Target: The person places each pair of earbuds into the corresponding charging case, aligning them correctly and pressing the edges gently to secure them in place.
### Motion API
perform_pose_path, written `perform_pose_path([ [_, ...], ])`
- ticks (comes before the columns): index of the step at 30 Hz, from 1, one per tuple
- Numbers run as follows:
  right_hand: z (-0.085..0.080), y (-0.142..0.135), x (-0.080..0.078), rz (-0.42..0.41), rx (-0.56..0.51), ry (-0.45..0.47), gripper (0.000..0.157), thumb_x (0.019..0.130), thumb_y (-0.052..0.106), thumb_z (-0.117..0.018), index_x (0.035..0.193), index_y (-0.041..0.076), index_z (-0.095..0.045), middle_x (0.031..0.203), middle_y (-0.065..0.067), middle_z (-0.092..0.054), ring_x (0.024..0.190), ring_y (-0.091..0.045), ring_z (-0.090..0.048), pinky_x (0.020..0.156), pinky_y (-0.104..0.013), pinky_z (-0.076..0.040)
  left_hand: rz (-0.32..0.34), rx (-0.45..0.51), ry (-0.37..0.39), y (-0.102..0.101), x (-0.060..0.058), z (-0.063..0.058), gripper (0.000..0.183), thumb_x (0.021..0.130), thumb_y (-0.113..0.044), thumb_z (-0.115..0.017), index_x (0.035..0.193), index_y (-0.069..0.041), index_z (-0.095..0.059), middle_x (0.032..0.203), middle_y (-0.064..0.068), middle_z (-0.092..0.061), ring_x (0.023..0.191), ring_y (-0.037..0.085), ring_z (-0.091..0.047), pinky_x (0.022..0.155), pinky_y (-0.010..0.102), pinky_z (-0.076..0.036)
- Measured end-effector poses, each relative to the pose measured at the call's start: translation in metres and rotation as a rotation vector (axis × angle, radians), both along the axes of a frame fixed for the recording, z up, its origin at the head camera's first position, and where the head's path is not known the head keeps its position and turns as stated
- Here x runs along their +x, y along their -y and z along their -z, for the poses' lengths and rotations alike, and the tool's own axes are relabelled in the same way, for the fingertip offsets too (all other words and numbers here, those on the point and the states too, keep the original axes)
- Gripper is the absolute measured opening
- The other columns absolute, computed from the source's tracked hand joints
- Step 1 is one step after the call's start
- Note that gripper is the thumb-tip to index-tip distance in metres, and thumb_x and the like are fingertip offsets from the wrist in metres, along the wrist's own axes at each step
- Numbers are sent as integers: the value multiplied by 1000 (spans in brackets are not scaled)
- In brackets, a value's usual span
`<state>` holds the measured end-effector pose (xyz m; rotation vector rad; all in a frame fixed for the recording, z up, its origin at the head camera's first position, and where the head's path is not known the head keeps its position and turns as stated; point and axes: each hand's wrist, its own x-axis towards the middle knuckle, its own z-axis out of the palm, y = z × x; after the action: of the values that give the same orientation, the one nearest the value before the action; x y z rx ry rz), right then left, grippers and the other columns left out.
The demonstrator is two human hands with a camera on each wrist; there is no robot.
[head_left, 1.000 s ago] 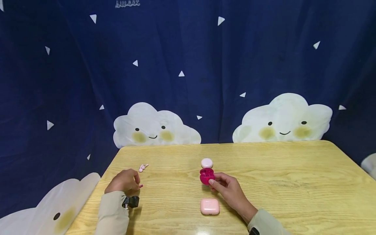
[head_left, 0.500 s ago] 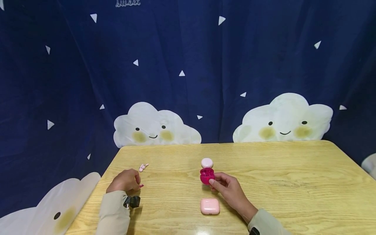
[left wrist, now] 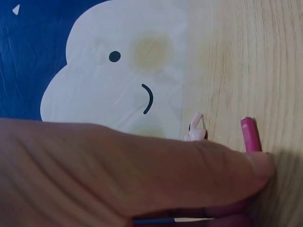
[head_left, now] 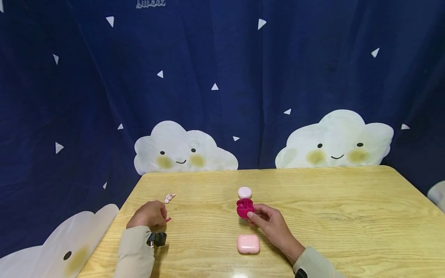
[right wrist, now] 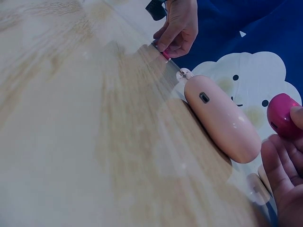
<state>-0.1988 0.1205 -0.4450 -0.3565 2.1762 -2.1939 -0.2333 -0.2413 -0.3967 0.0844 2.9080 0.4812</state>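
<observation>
Low over the left side of the table, my left hand [head_left: 147, 214] pinches a magenta earbud [left wrist: 250, 134] between thumb and fingers. Its stem sticks out past the thumb tip, while the bud end is hidden by the hand. My right hand [head_left: 272, 226] grips a magenta earbud case [head_left: 245, 211] at its right side, lid up and hollow facing the head camera. A pair of pale pink earbuds [head_left: 169, 198] lies just beyond the left hand. Nearer to me than the magenta case sits a closed light pink earbud case [head_left: 248, 244].
A round, pale pink case [head_left: 245, 192] stands right behind the magenta one. The wooden table [head_left: 330, 216] reaches back to a dark blue curtain [head_left: 243, 69] with white clouds.
My left hand has shifted very slightly to the right, and the earbud's stem now tilts a little more upward. The right hand and the magenta case stay where they were.
</observation>
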Motion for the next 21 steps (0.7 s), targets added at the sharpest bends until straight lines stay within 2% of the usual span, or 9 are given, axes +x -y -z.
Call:
perform_pose_path([
  [7, -1, 0, 0, 4, 12, 8, 22, 85, 12, -62, 102, -1, -61, 88, -22, -61, 78, -36, -60, 69, -41, -52, 13, 2, -11, 1, -1, 2, 17, 60, 2, -69, 66, -9, -58, 60, 0, -49, 56, 16, -45, 47, 26, -35],
  [14, -1, 0, 1, 1, 7, -4, 23, 85, 11, -62, 103, -2, -61, 88, -21, -61, 78, -37, -60, 69, -41, -52, 6, 14, 12, 0, -1, 1, 14, 64, 1, -69, 68, -8, -59, 62, 1, -51, 57, 17, -46, 49, 27, -37],
  [21, 0, 0, 0, 1, 4, -14, 23, 84, 11, -62, 103, -2, -61, 88, -23, -61, 77, -36, -60, 69, -42, -52, 6, 23, -30, 0, -1, 0, 15, 61, -1, -70, 65, -9, -58, 60, 0, -50, 56, 16, -45, 48, 26, -35],
])
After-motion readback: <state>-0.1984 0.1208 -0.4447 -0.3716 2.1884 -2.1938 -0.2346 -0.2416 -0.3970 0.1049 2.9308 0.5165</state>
